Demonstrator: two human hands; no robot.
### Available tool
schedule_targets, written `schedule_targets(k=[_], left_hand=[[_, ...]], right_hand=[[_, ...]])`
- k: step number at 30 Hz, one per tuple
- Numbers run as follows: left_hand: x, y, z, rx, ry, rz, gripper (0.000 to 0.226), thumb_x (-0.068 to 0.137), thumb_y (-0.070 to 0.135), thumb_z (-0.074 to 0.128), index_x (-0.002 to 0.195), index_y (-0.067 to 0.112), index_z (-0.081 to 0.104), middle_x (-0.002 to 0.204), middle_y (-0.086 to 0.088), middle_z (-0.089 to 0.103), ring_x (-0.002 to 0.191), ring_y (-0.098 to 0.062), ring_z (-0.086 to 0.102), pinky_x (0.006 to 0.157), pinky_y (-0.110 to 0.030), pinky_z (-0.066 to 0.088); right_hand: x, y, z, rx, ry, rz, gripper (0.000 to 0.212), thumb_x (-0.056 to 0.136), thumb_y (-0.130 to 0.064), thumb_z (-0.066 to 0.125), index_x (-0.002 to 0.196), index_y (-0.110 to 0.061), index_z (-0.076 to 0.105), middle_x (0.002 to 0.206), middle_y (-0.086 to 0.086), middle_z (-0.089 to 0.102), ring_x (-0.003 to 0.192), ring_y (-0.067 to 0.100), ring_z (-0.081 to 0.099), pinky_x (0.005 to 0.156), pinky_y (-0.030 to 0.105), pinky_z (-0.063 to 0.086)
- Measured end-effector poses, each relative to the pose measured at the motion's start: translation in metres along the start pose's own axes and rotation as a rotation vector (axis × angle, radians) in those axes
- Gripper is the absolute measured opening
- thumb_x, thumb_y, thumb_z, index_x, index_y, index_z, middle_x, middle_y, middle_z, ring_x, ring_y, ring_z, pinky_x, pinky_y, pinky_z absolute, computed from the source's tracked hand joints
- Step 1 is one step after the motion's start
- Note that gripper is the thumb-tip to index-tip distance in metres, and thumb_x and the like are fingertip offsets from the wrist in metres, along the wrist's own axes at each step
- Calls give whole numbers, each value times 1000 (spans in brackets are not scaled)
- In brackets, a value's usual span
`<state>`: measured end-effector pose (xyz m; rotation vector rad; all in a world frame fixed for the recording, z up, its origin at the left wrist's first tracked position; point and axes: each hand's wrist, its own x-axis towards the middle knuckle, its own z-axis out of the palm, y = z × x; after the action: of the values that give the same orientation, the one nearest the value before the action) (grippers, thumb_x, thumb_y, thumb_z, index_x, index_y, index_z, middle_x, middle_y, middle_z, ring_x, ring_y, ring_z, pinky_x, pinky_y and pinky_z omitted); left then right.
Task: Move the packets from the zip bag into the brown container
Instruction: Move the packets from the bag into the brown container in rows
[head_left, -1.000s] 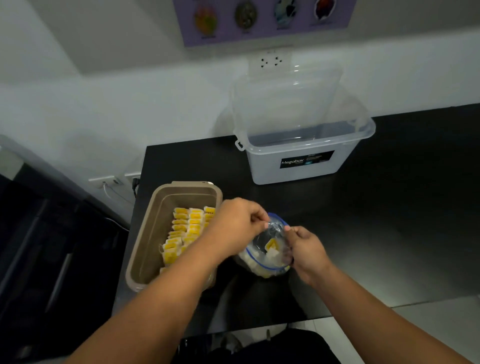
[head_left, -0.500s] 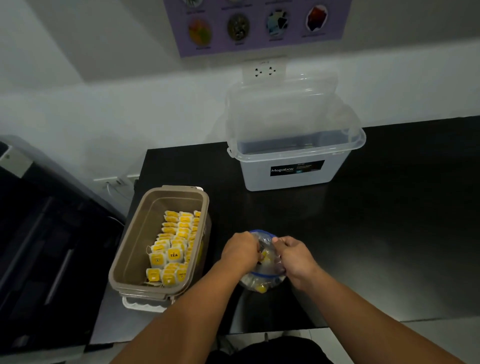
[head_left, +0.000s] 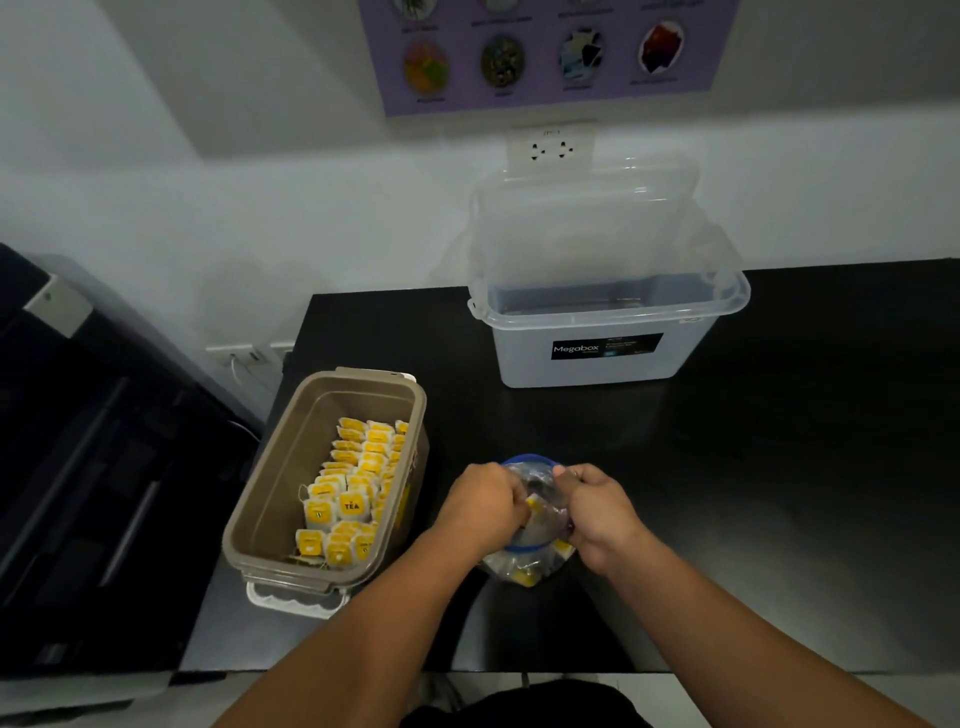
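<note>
A clear zip bag (head_left: 524, 564) with a blue zip rim stands on the black counter, with yellow and white tea packets showing inside. My left hand (head_left: 480, 506) grips the bag's left side, its fingers curled into the opening among the packets. My right hand (head_left: 597, 512) grips the bag's right edge. To the left stands the brown container (head_left: 270, 483), open, with several yellow tea packets (head_left: 353, 499) packed in rows along its right half.
A translucent Megabox tub (head_left: 602, 332) with its lid propped open stands at the back of the black counter (head_left: 779, 493). A dark appliance (head_left: 78, 467) stands left of the counter. Wall sockets and a purple poster hang on the white wall.
My left hand has come off the brown container's side to the bag and its fingers have gone into the opening. The view has tilted, so everything sits lower in frame.
</note>
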<state>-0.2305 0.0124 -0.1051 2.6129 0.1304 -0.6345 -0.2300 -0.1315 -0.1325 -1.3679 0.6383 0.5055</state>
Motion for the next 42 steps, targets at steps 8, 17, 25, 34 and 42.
schedule_targets(k=[8, 17, 25, 34, 42], left_hand=[[-17, -7, -29, -99, 141, 105, 8, 93, 26, 68, 87, 25, 73, 85, 7, 69, 78, -7, 66, 78, -32, 59], [-48, -31, -99, -240, 316, 234, 5, 92, 24, 71, 95, 24, 75, 82, 10, 72, 75, -2, 66, 72, -19, 54], [-73, -98, -171, -128, 298, 247, 6, 89, 31, 75, 86, 35, 71, 82, 16, 69, 77, 3, 64, 68, -14, 48], [-66, -156, -169, 249, -173, 330, 6, 84, 33, 80, 87, 30, 77, 83, 15, 72, 78, 1, 65, 79, -24, 55], [-47, -162, -138, 481, -362, 386, 14, 90, 21, 71, 102, 20, 77, 102, 1, 72, 89, -12, 63, 81, -26, 50]], right_hand=[[-12, -19, 16, 255, -72, 28, 10, 105, -15, 58, 103, -7, 65, 101, 21, 75, 87, 31, 75, 73, 47, 62], [-20, -22, 44, 108, 3, -195, 12, 103, -21, 63, 97, -12, 66, 100, 25, 75, 86, 34, 71, 84, 52, 59], [-26, -6, 72, 8, 48, -322, 12, 104, -21, 62, 95, -14, 65, 92, 10, 74, 73, 14, 69, 60, 26, 52], [-33, 13, 92, 27, 165, -374, 14, 104, -19, 62, 91, -14, 64, 72, -3, 66, 58, 4, 59, 51, 20, 46], [-39, 25, 98, 130, 189, -416, 16, 105, -17, 59, 90, -15, 60, 59, -11, 61, 49, 1, 52, 48, 21, 43]])
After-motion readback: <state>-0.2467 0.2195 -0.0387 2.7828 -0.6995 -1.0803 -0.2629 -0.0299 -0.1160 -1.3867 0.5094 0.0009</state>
